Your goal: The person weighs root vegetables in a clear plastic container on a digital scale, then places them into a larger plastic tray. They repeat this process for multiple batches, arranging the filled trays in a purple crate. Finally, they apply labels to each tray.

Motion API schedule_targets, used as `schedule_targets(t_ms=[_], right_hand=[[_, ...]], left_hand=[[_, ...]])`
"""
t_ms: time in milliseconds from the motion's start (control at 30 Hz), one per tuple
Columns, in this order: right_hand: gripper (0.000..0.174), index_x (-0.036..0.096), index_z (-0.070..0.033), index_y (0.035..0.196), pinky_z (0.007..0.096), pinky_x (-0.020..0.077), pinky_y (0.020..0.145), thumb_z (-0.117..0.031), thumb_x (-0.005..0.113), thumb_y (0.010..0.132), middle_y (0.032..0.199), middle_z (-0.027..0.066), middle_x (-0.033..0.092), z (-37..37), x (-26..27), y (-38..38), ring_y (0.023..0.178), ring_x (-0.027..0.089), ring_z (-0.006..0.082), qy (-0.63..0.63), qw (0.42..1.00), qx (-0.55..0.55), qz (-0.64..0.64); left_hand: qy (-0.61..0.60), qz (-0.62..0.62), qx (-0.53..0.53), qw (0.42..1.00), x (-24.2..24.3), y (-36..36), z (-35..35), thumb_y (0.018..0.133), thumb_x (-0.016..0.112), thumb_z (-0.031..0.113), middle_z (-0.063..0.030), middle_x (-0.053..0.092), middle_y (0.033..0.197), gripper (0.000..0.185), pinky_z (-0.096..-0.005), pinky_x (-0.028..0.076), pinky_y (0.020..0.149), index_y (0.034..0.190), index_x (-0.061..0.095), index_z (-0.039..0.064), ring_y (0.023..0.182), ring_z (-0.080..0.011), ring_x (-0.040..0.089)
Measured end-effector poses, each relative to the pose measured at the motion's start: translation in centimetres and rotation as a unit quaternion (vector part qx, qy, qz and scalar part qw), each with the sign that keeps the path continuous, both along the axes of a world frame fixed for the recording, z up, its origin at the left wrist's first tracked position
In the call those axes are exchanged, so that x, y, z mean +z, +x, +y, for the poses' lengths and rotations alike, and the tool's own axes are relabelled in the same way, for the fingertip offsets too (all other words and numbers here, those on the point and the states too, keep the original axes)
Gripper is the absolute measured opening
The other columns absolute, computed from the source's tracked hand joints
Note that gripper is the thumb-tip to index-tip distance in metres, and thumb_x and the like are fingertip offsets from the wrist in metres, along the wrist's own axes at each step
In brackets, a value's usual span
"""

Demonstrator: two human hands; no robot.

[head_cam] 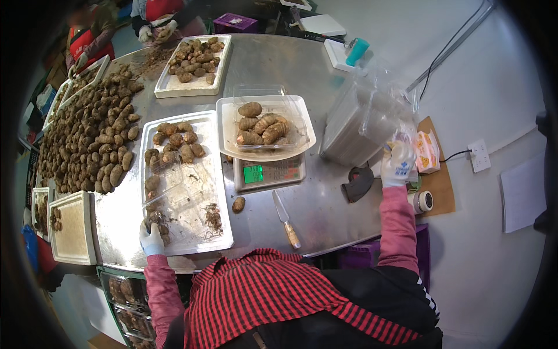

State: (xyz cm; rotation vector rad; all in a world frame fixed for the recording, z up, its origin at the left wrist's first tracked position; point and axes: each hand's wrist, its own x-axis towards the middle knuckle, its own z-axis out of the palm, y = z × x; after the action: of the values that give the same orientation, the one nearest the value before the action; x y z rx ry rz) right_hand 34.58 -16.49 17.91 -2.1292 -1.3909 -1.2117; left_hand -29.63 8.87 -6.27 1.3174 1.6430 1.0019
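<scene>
My left hand [151,237], in a white glove, rests at the near left corner of a white foam tray [198,179]. Its fingers touch small taro corms [163,228] there; whether they grip one is unclear. A clear plastic clamshell [172,185] lies in the same tray, with corms beside and beneath it. My right hand [397,163], also gloved, is raised at the right, by a stack of clear plastic containers [348,118] and a pink printed pack [427,151]. Its fingers are curled, and what they hold is hard to make out. Larger taros [263,124] sit in an open clear container on the scale's pan [224,139].
The digital scale [270,174] has a lit green display. Near it lie a wood-handled knife [286,218], one loose taro [238,204] and a dark grey tape dispenser [358,184]. A big taro heap [91,135] covers the left. Two co-workers [157,22] stand across the table.
</scene>
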Motion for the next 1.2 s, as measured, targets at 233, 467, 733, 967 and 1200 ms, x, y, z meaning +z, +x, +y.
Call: schedule_targets(t_ms=[233,467,733,967,1200], right_hand=[[0.01,0.066,-0.01,0.082,0.0459,0.0441,0.076,-0.018,0.068,0.077,0.087,0.0095,0.064,-4.4,-9.5,-7.8,0.085,0.059,0.0315,-0.126,0.975,-0.085,0.163],[0.022,0.066,-0.005,0.088,0.0461,0.0482,0.081,-0.026,0.066,0.083,0.095,0.0154,0.067,-4.5,-18.0,-13.7,0.093,0.061,0.0367,-0.261,0.875,-0.14,0.383],[0.064,0.058,0.001,0.124,0.0445,0.0476,0.093,-0.047,0.067,0.082,0.119,0.0229,0.063,-3.5,-15.3,-15.1,0.108,0.06,0.0376,-0.255,0.848,-0.058,0.461],[0.029,0.065,-0.006,0.092,0.0482,0.0501,0.081,-0.034,0.06,0.088,0.1,0.0213,0.066,-2.9,-16.6,-16.7,0.092,0.064,0.0382,-0.363,0.818,-0.125,0.427],[0.04,0.065,-0.006,0.089,0.0495,0.0501,0.075,-0.045,0.054,0.092,0.091,0.0189,0.068,-3.1,-15.8,-14.8,0.086,0.065,0.0383,-0.314,0.835,-0.21,0.401]], left_hand=[[-0.014,-0.014,-0.022,1.0,-0.2,-0.4,0.4,0.088,0.057,0.007,-0.0112,0.065,0.107,0.035,-0.0281,0.048,0.081,0.121,0.059,-0.005,0.09,-0.0161,0.059],[0.015,-0.016,-0.043,0.999,2.8,0.9,-0.6,0.089,0.057,0.008,-0.0072,0.064,0.101,0.034,-0.0265,0.048,0.079,0.121,0.058,-0.004,0.086,-0.014,0.057],[0.017,-0.016,-0.032,0.999,2.7,0.8,-0.6,0.09,0.058,0.009,-0.0044,0.063,0.098,0.033,-0.023,0.045,0.072,0.121,0.059,-0.003,0.079,-0.0097,0.054],[0.001,-0.041,-0.035,0.999,3.6,1.0,-1.0,0.089,0.058,0.009,-0.004,0.063,0.098,0.032,-0.0238,0.046,0.072,0.12,0.06,-0.003,0.08,-0.0106,0.053],[-0.003,-0.018,-0.03,0.999,2.7,0.8,-0.5,0.089,0.057,0.008,-0.0092,0.066,0.103,0.034,-0.027,0.048,0.083,0.121,0.06,-0.004,0.09,-0.0156,0.059]])
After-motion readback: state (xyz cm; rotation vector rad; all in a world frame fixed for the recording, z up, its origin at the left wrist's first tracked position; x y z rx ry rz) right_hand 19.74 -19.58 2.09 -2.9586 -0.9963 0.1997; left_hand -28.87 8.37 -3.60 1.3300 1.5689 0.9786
